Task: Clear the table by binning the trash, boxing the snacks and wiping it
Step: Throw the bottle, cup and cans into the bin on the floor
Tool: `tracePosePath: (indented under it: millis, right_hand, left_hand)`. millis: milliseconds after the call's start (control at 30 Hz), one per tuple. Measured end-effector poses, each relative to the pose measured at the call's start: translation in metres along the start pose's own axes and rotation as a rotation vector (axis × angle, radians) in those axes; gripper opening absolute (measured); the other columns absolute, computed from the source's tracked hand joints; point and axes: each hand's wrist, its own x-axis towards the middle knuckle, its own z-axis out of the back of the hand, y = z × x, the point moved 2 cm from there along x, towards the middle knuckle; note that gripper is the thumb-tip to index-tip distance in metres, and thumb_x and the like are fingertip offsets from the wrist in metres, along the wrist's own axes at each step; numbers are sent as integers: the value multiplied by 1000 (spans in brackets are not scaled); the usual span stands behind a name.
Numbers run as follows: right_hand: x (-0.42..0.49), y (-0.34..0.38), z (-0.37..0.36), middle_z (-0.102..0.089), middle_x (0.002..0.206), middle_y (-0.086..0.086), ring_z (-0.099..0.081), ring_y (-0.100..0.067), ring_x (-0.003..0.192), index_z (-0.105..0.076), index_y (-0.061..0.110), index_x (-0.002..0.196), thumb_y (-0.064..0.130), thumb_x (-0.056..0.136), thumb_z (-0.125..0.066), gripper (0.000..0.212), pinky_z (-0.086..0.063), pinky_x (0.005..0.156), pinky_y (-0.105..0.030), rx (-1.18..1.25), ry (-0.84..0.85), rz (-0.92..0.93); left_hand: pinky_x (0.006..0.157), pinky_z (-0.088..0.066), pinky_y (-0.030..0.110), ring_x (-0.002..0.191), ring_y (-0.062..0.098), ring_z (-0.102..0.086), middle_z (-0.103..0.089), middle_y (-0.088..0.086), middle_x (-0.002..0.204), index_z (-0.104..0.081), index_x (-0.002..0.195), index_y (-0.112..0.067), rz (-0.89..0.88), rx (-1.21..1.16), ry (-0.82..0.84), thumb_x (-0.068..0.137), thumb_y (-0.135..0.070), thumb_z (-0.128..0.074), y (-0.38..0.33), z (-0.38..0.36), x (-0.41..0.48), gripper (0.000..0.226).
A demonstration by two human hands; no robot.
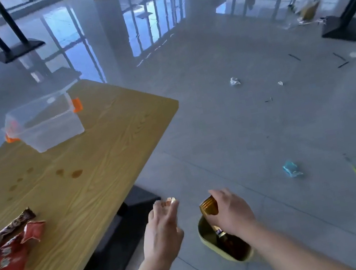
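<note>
My right hand [229, 211] grips a gold can [208, 206] just over the mouth of a yellow-green bin [205, 240] on the floor. My left hand [162, 228] hovers left of the bin, off the table's edge, pinching a small crumpled orange wrapper [169, 201] in its fingertips. On the wooden table [96, 163] lie a brown chocolate bar [11, 227] and a red snack packet [10, 255] at the near left. A clear plastic box [44, 121] with orange clips stands at the far end. Brown spill stains [69, 173] mark the middle of the table.
The table's black pedestal base [126, 222] sits just left of my left hand. Scraps of litter lie on the grey tiled floor: a blue wrapper [292, 169] and a foil ball [234, 81]. Other black table bases [341, 27] stand further off.
</note>
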Motion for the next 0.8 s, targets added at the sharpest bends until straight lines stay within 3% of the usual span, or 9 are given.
tracePosePath:
  millis: [300,467,667,800]
  right_hand:
    - [8,-108,-45,-54,125,-4,-56,-27,112,-42,26,139,45,77,-69,70,-47,90,-36,64,59,-281]
    - [28,-155,-91,-54,129,-5,-56,-27,115,-42,24,142,44,79,-69,71,-47,94,-35,72,62,-331]
    - [59,-204,-162,-47,139,-3,-53,-26,120,-35,27,146,49,81,-64,74,-47,95,-35,77,96,-374]
    - [79,-236,-210,-51,130,-2,-55,-25,112,-36,26,144,49,80,-64,73,-47,88,-34,86,86,-403]
  left_hand:
    - [91,-48,29,120,21,-44,-40,-2,137,-34,139,-44,-123,-8,200,86,-22,-64,-18,-107,36,65]
    - [79,-51,25,116,21,-46,-39,-3,135,-32,140,-43,-137,-13,281,86,-23,-64,-18,-174,57,65]
    - [94,-44,27,119,19,-44,-38,-1,138,-32,145,-35,-170,12,334,87,-18,-61,-14,-262,77,66]
    - [92,-48,31,123,22,-43,-38,0,140,-34,144,-32,-149,11,413,86,-11,-55,-12,-323,89,66]
